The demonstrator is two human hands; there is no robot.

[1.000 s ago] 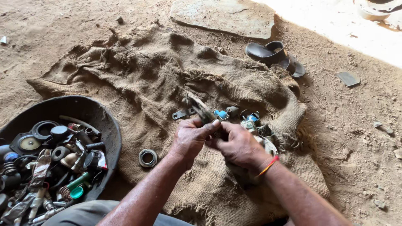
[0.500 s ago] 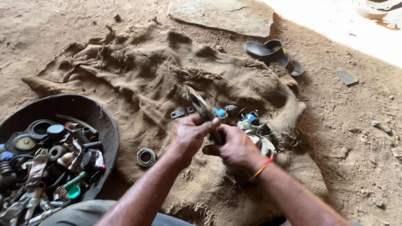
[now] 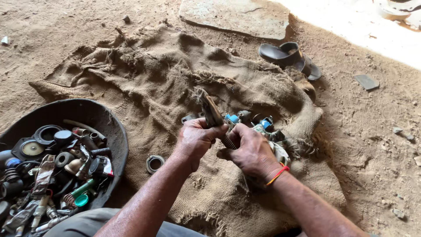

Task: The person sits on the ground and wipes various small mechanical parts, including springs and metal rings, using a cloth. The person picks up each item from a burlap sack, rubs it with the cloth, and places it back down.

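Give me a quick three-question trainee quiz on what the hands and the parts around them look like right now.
1. True or false: both hands grip the same rusty part with a coiled spring.
2. Which wrist wears the red and yellow thread band? A) left B) right C) neither
3. What lies on the burlap sack between the black basin and the hands?

Key
1. True: left hand and right hand hold the rusty part.
2. B, thread band.
3. A metal ring, on the burlap sack, right of the black basin.
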